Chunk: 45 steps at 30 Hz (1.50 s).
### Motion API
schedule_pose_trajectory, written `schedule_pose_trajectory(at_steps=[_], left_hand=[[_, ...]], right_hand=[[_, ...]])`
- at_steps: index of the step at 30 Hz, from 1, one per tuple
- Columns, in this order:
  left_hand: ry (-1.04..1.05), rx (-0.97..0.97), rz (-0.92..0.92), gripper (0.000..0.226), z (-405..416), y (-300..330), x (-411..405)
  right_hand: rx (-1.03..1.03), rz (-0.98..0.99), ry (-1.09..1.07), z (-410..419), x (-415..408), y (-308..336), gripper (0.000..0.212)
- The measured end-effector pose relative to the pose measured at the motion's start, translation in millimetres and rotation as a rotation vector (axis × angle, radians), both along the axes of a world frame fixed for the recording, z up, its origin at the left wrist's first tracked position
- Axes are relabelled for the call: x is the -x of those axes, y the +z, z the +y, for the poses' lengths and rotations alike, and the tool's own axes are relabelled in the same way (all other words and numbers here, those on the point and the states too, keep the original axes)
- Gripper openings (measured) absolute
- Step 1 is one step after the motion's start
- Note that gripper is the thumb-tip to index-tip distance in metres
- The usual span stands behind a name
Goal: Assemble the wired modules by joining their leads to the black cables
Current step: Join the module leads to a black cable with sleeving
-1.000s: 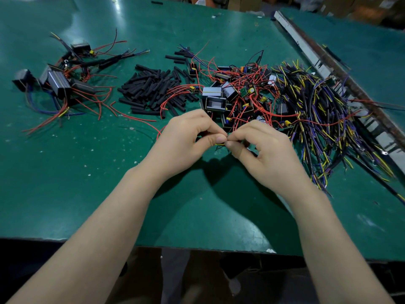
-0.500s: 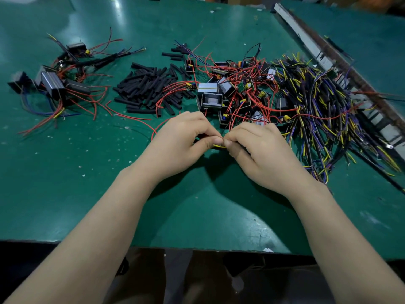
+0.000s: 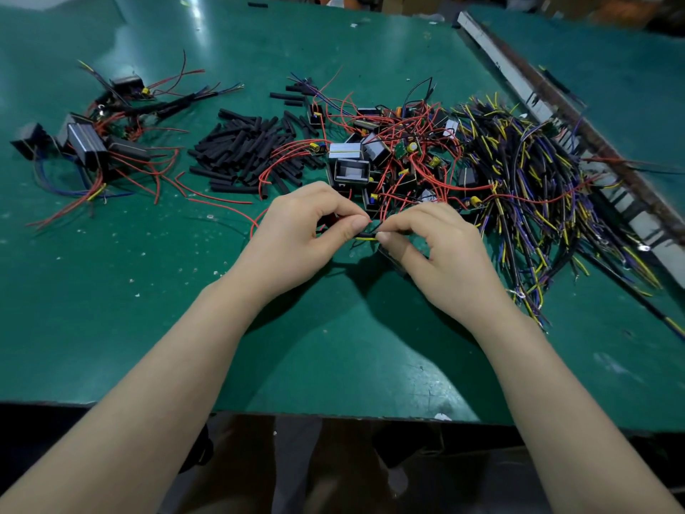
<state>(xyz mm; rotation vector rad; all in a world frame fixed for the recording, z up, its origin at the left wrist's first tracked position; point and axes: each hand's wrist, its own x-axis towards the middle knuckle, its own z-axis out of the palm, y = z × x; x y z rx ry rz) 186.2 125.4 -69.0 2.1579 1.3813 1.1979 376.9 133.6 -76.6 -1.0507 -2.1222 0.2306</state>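
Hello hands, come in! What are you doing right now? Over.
Left hand pinching red wire. Right hand pinching black cable. Ends meeting between fingertips. Nothing blocking.

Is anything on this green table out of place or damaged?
Nothing looks damaged. One black sleeve piece lies alone at the table's far edge, apart from the sleeve heap, and small pale scraps dot the surface.

Table: green mat top [image 3: 111, 309] (scuffed, glossy with overhead glare)
Right edge: metal rail [image 3: 519, 87]
Beyond: second green surface [image 3: 630, 87]
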Motion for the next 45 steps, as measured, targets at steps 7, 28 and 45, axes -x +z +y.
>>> schedule_pose_trajectory(at_steps=[7,28,45], left_hand=[[-0.004,-0.026,0.011,0.011,0.0,-2.2,-2.8],[0.027,-0.066,-0.061,0.012,-1.2,-1.4,-4.2],[-0.037,-0.250,0.094,0.016,-1.3,-3.0,-10.1]], right_hand=[[-0.013,0.087,-0.047,-3.5,6.8,0.8,0.012],[0.083,0.201,-0.022,-3.4,3.7,3.4,0.012],[0.023,0.176,-0.040,-1.1,2.9,0.2,0.013]])
